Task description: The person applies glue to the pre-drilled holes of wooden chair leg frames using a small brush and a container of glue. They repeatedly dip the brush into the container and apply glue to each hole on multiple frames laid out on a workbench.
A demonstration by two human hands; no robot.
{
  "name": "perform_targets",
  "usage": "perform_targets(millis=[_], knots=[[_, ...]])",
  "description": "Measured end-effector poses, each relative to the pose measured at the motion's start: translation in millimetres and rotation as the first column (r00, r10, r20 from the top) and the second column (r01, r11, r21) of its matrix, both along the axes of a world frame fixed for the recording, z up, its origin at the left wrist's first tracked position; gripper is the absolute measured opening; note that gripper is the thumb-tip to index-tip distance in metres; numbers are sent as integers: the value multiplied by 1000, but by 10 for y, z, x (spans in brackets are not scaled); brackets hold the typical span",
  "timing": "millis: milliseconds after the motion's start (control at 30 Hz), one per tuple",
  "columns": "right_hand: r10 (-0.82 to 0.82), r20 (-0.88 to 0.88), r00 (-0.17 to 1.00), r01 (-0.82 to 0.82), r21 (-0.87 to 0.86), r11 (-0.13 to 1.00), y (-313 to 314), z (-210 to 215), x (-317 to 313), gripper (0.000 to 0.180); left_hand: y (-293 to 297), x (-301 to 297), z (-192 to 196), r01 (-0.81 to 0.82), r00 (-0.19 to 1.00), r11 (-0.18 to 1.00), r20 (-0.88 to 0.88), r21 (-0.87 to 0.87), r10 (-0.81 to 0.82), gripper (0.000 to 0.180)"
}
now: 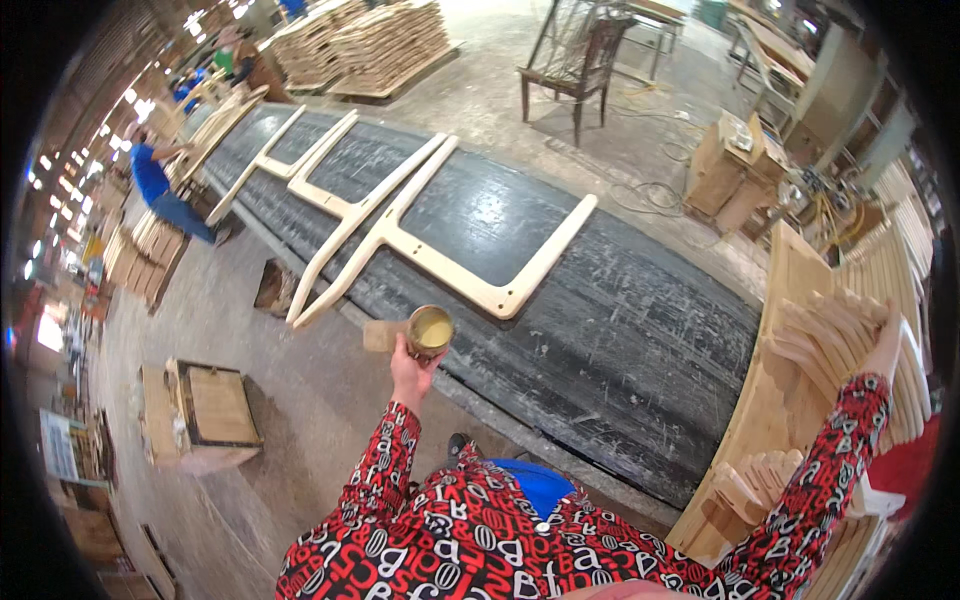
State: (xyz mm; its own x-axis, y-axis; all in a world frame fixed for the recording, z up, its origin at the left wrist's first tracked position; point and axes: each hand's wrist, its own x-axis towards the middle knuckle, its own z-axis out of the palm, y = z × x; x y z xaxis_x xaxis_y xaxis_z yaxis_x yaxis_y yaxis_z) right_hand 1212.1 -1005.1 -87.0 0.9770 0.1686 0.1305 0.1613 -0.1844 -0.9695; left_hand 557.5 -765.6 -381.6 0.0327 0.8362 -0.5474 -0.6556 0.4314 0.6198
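Note:
My left hand is closed around a round cup with a yellowish filling, held over the near edge of the long dark table. A flat, light-brown piece sticks out on the cup's left; I cannot tell its kind. To the far right, my right hand reaches out and touches a stack of curved, pale wooden parts. Its fingers blend into the wood, so their grip is unclear. Several pale wooden chair side frames lie on the table, the closest frame just beyond the cup.
A wooden box stands on the floor at left. Beyond the table are a dark chair frame, a carton with hoses beside it, and stacked boards. A person in blue works at the table's far left end.

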Motion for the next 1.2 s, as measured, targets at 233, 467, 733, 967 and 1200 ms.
perform_targets(millis=[233, 467, 733, 967, 1200], knots=[[-145, -32, 989, 149, 209, 966, -630, 476, 686, 22, 180, 73, -283, 181, 976, 979, 108, 92, -191, 53], [199, -39, 979, -190, 168, 967, -1346, -31, 239, 16, 304, -110, -316, 325, 928, 934, 140, 147, -345, 51], [221, -115, 968, -208, 115, 971, -1561, -790, -1973, 48, 309, -491, -176, 397, 914, 910, 38, 120, -404, 50], [221, -37, 975, -223, -56, 973, -1607, -766, -3477, 76, 364, -732, -212, 434, 898, 885, 2, 167, -441, 48], [340, -143, 930, -367, -297, 882, -1907, -1367, -4245, 78, 315, -769, -448, 494, 856, 854, 79, 162, -510, 45]])
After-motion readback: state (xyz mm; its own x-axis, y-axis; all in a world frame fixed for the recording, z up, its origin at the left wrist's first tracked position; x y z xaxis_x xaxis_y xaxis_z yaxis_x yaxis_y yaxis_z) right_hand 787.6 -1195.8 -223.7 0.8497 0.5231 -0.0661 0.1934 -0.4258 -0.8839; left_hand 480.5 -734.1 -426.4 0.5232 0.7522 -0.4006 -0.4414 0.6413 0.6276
